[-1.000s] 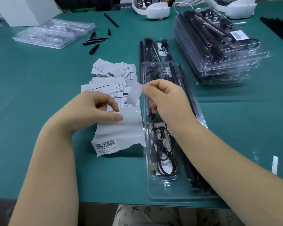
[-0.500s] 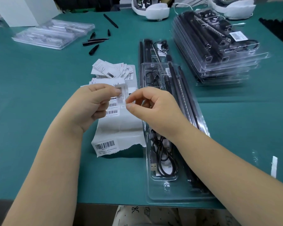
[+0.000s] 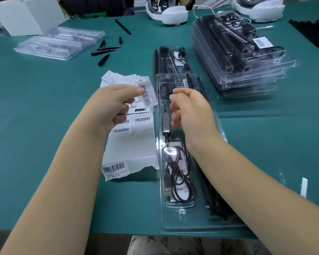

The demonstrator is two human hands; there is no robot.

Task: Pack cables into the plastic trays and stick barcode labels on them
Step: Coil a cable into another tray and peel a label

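Pinching a barcode label point(image 3: 149, 94) between thumb and fingers, the left hand point(image 3: 116, 103) holds it above the label sheet point(image 3: 131, 144). The right hand point(image 3: 190, 109), loosely curled and grasping nothing, hovers over the closed plastic tray point(image 3: 191, 216) with its coiled cable point(image 3: 179, 181), beside the sheet on the green table point(image 3: 44, 107).

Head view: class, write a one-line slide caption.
Left hand holds a barcode label beside the packed tray; right hand empty.
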